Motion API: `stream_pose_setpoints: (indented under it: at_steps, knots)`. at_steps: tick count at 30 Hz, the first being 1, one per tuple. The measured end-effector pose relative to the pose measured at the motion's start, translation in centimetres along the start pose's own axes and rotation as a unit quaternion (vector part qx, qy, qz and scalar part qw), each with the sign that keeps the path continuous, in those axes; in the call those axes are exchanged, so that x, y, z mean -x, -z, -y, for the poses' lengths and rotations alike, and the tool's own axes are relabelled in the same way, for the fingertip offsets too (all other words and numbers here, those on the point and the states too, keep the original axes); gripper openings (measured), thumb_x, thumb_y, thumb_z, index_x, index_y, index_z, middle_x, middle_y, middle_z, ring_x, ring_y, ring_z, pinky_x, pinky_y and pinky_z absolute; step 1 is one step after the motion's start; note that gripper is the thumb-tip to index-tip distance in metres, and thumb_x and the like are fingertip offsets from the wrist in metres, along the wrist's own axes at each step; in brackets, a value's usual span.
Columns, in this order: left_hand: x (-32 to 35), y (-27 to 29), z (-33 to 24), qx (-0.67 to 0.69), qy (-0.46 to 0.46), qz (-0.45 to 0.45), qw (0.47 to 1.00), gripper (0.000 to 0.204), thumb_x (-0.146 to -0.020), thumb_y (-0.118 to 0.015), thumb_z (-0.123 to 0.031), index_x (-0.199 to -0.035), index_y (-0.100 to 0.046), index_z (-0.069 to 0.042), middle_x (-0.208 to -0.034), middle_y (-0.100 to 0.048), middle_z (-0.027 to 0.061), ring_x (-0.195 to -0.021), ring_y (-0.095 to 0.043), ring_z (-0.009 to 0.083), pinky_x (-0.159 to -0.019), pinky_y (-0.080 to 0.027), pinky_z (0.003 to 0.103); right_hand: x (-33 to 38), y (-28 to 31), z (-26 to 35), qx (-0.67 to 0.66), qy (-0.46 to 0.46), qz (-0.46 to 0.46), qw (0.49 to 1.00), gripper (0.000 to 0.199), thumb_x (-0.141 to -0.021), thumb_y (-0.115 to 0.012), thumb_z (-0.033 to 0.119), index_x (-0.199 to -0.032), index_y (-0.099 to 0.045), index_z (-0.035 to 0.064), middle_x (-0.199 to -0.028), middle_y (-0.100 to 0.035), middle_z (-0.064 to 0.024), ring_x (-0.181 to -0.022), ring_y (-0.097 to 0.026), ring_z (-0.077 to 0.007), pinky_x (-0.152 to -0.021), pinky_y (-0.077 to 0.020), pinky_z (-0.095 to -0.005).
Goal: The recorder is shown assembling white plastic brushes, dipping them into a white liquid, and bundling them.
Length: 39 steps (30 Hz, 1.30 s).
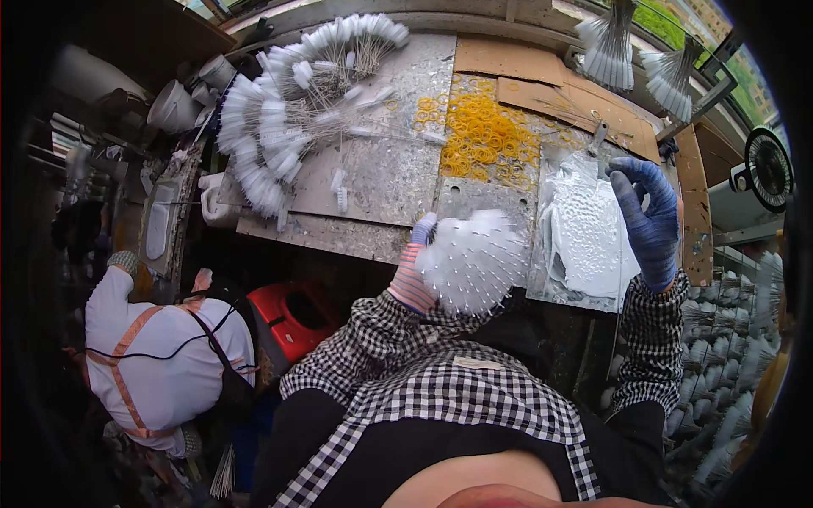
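My left hand (413, 275), in a pink and grey striped glove, is closed round a bundle of white bristle brushes (476, 261). Their white-tipped heads fan out toward me, and the stems are hidden behind them. On the right, my right hand (650, 218) wears a blue glove with darkened fingertips. Its thumb and forefinger curl together in a pinch above the edge of a board of wet white paste (586, 233); anything between them is too small to tell. A scraper-like metal tool (599, 138) lies at the paste's far edge, close to those fingertips.
Many white wire-stemmed brushes (271, 127) lie in an arc at the table's far left. Yellow rings (487, 131) are heaped beside cardboard sheets (508, 59). Brush bundles (608, 51) hang at far right, near a fan (766, 169). Another person (169, 364) works at lower left by a red machine (292, 322).
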<state>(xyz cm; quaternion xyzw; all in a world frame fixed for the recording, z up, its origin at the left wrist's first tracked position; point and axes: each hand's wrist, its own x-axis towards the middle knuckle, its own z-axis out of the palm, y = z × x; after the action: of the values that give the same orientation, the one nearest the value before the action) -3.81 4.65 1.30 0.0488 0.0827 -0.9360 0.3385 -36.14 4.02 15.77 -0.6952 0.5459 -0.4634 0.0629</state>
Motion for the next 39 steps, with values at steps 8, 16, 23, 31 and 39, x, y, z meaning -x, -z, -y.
stream_pose_setpoints:
  at_steps: [8, 16, 23, 31, 39]
  knots:
    - [4.2, -5.4, -15.8, -0.875, 0.095, -0.371, 0.298, 0.075, -0.092, -0.070, -0.055, -0.129, -0.056, 0.009, -0.114, -0.070, 0.0240, -0.107, -0.071, 0.0297, -0.092, -0.057, 0.041, 0.5, -5.4, 1.6, -0.099, -0.006, 0.074, 0.992, 0.011, -0.092, -0.075, 0.006, -0.103, -0.076, 0.0056, -0.093, -0.076, -0.0004, -0.070, -0.058, -0.0032, -0.061, -0.0419, -0.0215]
    - [0.0, -4.1, -16.4, -0.927, 0.187, -0.325, 0.016, 0.082, -0.093, -0.058, -0.065, -0.129, -0.057, 0.009, -0.117, -0.071, 0.0255, -0.110, -0.070, 0.0367, -0.095, -0.054, 0.047, 1.5, -5.9, 0.1, -0.074, -0.030, 0.091, 0.993, 0.013, -0.091, -0.077, 0.009, -0.103, -0.077, 0.0059, -0.092, -0.076, 0.0006, -0.066, -0.054, -0.0023, -0.058, -0.0418, -0.0210]
    - [-1.9, -8.9, -13.6, -0.956, 0.089, -0.271, -0.061, 0.075, -0.091, -0.062, -0.065, -0.122, -0.059, 0.004, -0.112, -0.070, 0.0240, -0.107, -0.070, 0.0348, -0.092, -0.056, 0.045, 1.3, -2.6, -2.0, -0.015, -0.080, 0.085, 0.993, 0.014, -0.091, -0.077, 0.012, -0.104, -0.076, 0.0060, -0.089, -0.075, -0.0022, -0.068, -0.059, -0.0041, -0.059, -0.0448, -0.0223]
    - [-22.8, -20.0, -6.3, -0.950, -0.210, -0.055, 0.226, 0.075, -0.087, -0.073, -0.058, -0.133, -0.061, 0.000, -0.133, -0.064, 0.0220, -0.122, -0.062, 0.0347, -0.106, -0.049, 0.042, -16.6, 4.0, -11.0, 0.273, 0.257, -0.086, 0.923, 0.024, -0.092, -0.075, 0.019, -0.112, -0.072, 0.0062, -0.095, -0.076, -0.0078, -0.084, -0.072, -0.0190, -0.075, -0.0566, -0.0305]
    - [-43.2, -26.7, -4.1, -0.878, -0.239, -0.069, 0.409, 0.094, -0.077, -0.082, -0.063, -0.141, -0.056, 0.001, -0.133, -0.065, 0.0200, -0.122, -0.063, 0.0299, -0.105, -0.049, 0.038, -30.7, 5.9, -9.0, 0.505, 0.015, 0.159, 0.848, 0.072, -0.082, -0.078, 0.029, -0.147, -0.050, 0.0176, -0.133, -0.063, -0.0199, -0.125, -0.060, -0.0348, -0.107, -0.0475, -0.0447]
